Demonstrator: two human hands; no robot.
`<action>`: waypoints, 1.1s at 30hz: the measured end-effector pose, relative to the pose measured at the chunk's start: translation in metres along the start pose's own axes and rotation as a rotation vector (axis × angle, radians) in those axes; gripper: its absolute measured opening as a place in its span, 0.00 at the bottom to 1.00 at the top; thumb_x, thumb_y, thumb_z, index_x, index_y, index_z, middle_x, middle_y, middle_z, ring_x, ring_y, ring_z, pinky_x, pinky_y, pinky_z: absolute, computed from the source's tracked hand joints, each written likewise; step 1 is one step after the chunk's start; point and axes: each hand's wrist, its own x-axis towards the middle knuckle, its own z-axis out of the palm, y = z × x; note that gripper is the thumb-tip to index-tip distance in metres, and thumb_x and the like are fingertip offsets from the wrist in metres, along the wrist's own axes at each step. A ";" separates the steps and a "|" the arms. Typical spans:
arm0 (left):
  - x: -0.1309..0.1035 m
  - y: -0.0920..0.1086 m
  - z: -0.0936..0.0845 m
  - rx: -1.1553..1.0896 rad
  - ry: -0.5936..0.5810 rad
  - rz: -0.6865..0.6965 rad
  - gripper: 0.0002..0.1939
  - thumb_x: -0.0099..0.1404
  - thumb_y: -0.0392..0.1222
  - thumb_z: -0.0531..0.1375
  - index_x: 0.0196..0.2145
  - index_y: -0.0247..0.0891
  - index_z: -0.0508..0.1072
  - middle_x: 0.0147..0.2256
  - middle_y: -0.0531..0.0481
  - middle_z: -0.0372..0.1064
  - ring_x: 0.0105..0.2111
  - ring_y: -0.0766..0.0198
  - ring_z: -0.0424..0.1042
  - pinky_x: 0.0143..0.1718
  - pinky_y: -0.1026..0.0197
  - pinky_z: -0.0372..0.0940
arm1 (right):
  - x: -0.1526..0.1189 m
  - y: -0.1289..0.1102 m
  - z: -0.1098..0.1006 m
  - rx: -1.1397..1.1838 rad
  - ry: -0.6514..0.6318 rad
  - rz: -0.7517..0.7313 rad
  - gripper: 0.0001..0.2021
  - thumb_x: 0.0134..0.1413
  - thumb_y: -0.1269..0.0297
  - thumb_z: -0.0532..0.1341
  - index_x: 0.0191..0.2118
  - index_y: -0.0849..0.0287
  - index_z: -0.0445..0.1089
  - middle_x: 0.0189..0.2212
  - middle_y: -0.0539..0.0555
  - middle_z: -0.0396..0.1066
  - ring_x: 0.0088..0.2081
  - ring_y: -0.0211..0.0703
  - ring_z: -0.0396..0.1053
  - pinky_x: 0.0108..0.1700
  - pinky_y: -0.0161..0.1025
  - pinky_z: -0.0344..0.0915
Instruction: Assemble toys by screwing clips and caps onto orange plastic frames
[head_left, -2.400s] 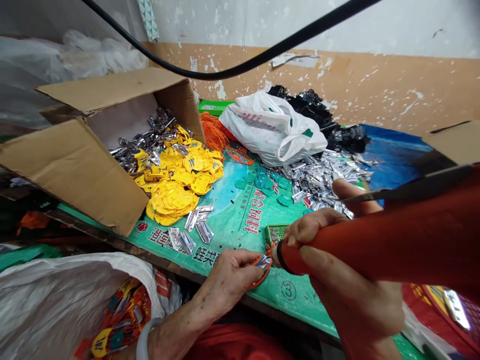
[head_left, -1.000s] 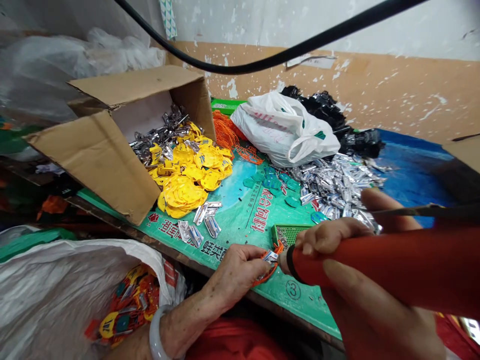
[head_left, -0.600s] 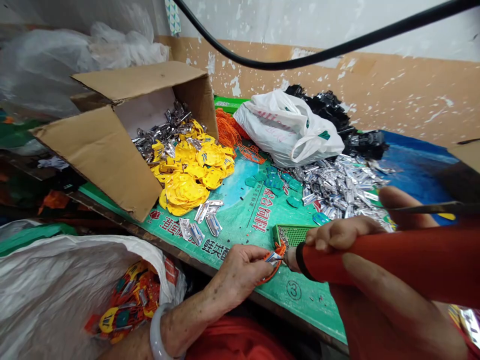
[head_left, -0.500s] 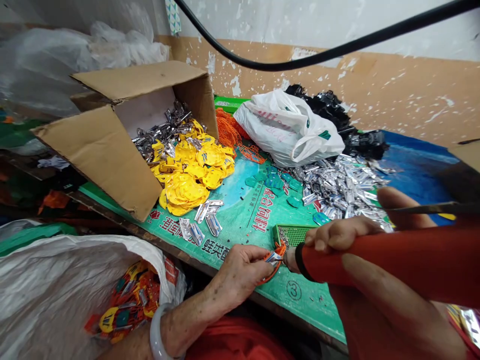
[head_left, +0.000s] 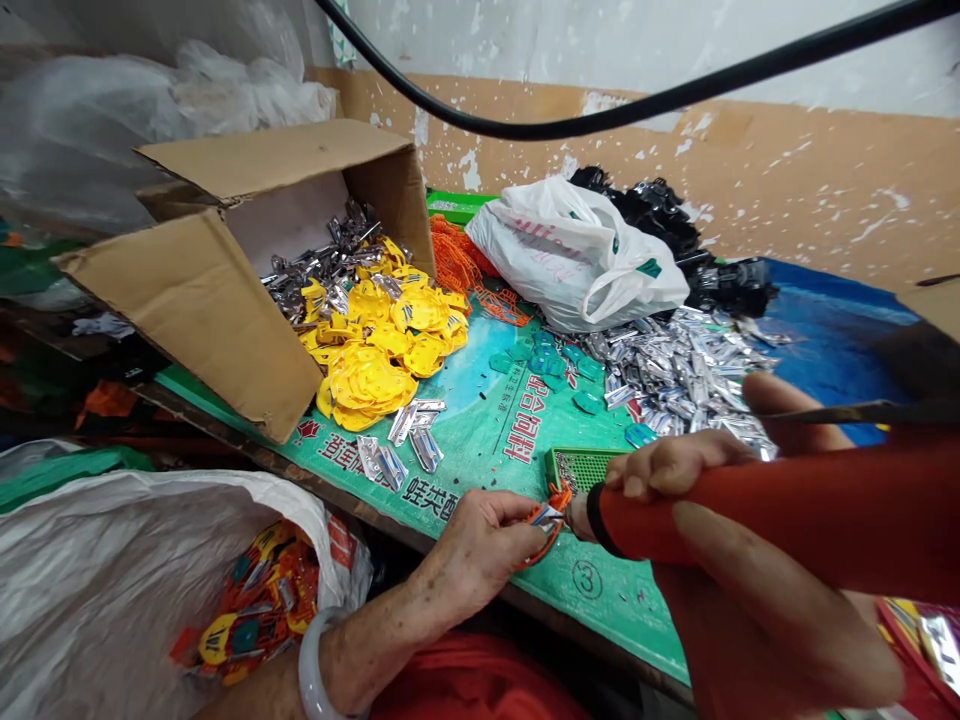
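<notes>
Between thumb and fingers, my left hand (head_left: 476, 550) pinches a small orange plastic part with a shiny silver-and-blue metal piece (head_left: 546, 517) on it. My right hand (head_left: 705, 475) is wrapped round a red electric screwdriver (head_left: 720, 520), held almost level. Its tip meets the metal piece at my left fingertips; the exact contact point is too small to make out. Just behind the tip stands a green tray (head_left: 592, 468) of tiny screws. A few loose silver metal pieces (head_left: 397, 465) lie on the table to the left of my hands.
A tipped cardboard box (head_left: 217, 320) spills yellow plastic parts (head_left: 367, 385) and dark metal pieces. Behind are orange parts (head_left: 454, 255), a white plastic bag (head_left: 570, 255) and a heap of silver pieces (head_left: 682, 375). A white sack (head_left: 150, 510) with assembled parts is at lower left. A black cable (head_left: 517, 130) hangs overhead.
The screwdriver and my right hand have shifted very slightly left. My left hand keeps its pinch on the orange part, and the view has moved a little.
</notes>
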 end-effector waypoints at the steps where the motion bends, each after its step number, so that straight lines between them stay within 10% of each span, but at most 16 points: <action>1: 0.000 0.000 0.000 -0.010 0.002 -0.002 0.10 0.53 0.45 0.56 0.20 0.36 0.67 0.19 0.58 0.47 0.22 0.69 0.45 0.24 0.60 0.38 | 0.000 0.000 0.000 -0.005 -0.004 0.010 0.29 0.46 0.69 0.67 0.54 0.44 0.61 0.27 0.47 0.68 0.30 0.42 0.68 0.35 0.45 0.71; 33: 0.005 -0.007 -0.009 -0.219 0.040 -0.100 0.12 0.45 0.43 0.63 0.25 0.31 0.75 0.19 0.57 0.59 0.20 0.71 0.52 0.24 0.63 0.42 | 0.012 0.011 -0.008 0.096 -0.110 -0.056 0.28 0.45 0.71 0.67 0.53 0.46 0.63 0.27 0.47 0.68 0.29 0.41 0.66 0.37 0.45 0.69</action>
